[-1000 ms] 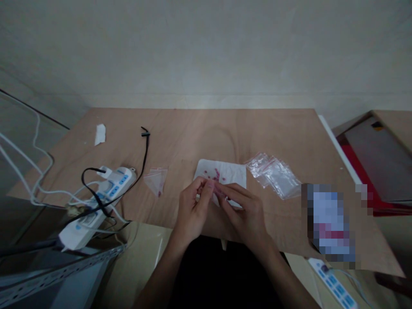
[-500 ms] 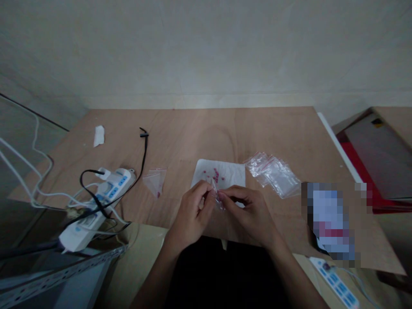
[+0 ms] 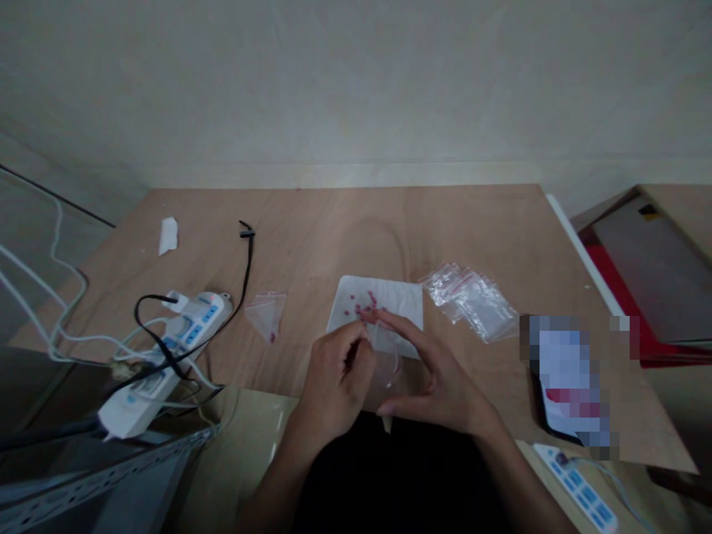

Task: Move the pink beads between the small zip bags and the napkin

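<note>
My left hand is closed on the edge of a small clear zip bag. My right hand is spread beside the bag, thumb and fingers well apart, its fingertips reaching over a white sheet. Several small dark-red beads or pellets lie loose on that sheet, some close to the right fingertips. Left of the hands rests another zip bag with a dark-red piece at its lower corner. A pile of clear zip bags lies to the right of the sheet.
A white power strip with tangled cables lies on the wooden table at left. A black cable runs forward from it. At right are a blurred phone, another power strip and a red-and-grey box. A paper scrap lies far left.
My right hand has come off the bag, opened wide and extended its fingers toward the beads. My left hand still grips the bag, which now shows more between the hands.
</note>
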Tool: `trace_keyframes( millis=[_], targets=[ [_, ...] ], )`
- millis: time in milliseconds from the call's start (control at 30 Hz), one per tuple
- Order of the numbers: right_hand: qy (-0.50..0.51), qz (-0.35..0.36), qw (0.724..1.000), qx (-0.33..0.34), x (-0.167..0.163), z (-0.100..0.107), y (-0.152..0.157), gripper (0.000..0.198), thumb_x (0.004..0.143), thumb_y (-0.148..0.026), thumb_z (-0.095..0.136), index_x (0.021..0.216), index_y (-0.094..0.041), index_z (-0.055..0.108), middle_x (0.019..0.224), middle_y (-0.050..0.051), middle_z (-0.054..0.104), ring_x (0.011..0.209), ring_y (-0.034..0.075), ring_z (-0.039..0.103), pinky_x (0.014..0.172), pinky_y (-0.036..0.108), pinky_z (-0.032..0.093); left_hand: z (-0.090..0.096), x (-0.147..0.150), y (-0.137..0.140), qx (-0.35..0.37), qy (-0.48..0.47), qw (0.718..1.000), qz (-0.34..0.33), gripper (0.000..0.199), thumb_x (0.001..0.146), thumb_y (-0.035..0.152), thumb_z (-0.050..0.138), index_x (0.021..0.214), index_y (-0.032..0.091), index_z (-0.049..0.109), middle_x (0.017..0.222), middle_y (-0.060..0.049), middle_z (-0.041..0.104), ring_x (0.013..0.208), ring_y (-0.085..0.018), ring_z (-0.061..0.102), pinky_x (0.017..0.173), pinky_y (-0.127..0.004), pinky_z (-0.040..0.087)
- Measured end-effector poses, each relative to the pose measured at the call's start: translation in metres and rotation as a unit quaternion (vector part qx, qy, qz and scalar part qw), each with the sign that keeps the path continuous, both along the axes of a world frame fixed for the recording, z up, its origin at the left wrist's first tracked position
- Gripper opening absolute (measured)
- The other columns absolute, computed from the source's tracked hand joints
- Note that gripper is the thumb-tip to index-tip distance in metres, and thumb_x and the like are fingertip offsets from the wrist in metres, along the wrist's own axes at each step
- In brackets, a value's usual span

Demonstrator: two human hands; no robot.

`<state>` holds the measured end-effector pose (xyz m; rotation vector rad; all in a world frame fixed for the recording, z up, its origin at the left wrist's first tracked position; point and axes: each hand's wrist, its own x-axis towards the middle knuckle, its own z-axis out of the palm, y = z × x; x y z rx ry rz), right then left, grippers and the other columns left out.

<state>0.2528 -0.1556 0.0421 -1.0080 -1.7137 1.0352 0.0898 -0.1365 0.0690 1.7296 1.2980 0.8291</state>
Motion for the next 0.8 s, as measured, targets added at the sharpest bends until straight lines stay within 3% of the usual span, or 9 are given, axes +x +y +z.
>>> trace_keyframes(
  millis=[300,400,500,567,633,700,800],
  targets=[
    [0.110,-0.036,0.993,-0.018,-0.004,-0.016,0.011,0.060,0.064,-0.048,0.082,0.118,-0.030,0.065,0.108,0.006,0.071,0.102,0.023,0.066,0.091,0.042,0.053,0.003,-0.004,0.002,-0.050,-0.042,0.998,0.002,0.029,0.082,0.027,0.041,0.055,0.021,0.037,0.050,0.005,0.032,0.048,-0.011,0.034,0.048,-0.027,0.024],
    [0.096,-0.028,0.995,-0.007,-0.002,-0.009,0.019,0.054,0.067,-0.050,0.079,0.115,-0.029,0.066,0.104,0.006,0.070,0.098,0.023,0.066,0.086,0.040,0.054,-0.008,-0.001,0.008,-0.058,-0.095,0.992,0.065,0.028,0.080,0.030,0.044,0.054,0.021,0.038,0.051,0.004,0.034,0.050,-0.012,0.037,0.050,-0.026,0.029],
    [0.002,-0.013,1.000,0.029,0.004,0.005,0.032,0.046,0.074,-0.043,0.076,0.116,-0.027,0.066,0.101,0.005,0.069,0.093,0.020,0.065,0.083,0.036,0.053,-0.026,0.007,0.020,-0.100,-0.232,0.953,0.168,0.023,0.080,0.036,0.044,0.063,0.021,0.048,0.063,0.000,0.051,0.062,-0.014,0.050,0.058,-0.026,0.040],
    [-0.095,0.024,0.994,0.057,0.008,0.018,0.045,0.043,0.077,-0.039,0.074,0.117,-0.026,0.065,0.099,0.004,0.069,0.089,0.019,0.065,0.079,0.033,0.053,-0.034,0.014,0.029,-0.196,-0.349,0.896,0.189,0.026,0.083,0.038,0.040,0.072,0.020,0.054,0.074,-0.004,0.061,0.073,-0.017,0.060,0.065,-0.028,0.046],
    [-0.211,0.096,0.969,0.085,0.010,0.033,0.058,0.039,0.080,-0.034,0.071,0.117,-0.024,0.065,0.101,0.005,0.069,0.090,0.018,0.065,0.078,0.031,0.052,-0.037,0.022,0.036,-0.316,-0.436,0.825,0.170,0.033,0.089,0.039,0.033,0.076,0.018,0.056,0.077,-0.007,0.064,0.080,-0.020,0.065,0.071,-0.031,0.050],
    [-0.343,0.162,0.918,0.114,0.006,0.048,0.070,0.032,0.080,-0.027,0.070,0.112,-0.020,0.068,0.101,0.007,0.069,0.089,0.020,0.066,0.077,0.032,0.051,-0.036,0.029,0.042,-0.398,-0.477,0.771,0.144,0.040,0.093,0.037,0.028,0.076,0.017,0.058,0.073,-0.007,0.064,0.080,-0.020,0.066,0.072,-0.033,0.051],
    [-0.507,0.222,0.816,0.165,-0.007,0.064,0.083,0.015,0.074,-0.018,0.074,0.089,-0.016,0.074,0.091,0.009,0.071,0.082,0.024,0.067,0.069,0.034,0.049,-0.036,0.038,0.046,-0.423,-0.491,0.749,0.137,0.041,0.096,0.026,0.026,0.068,0.018,0.055,0.067,-0.005,0.061,0.071,-0.016,0.065,0.070,-0.031,0.052]
  ],
)
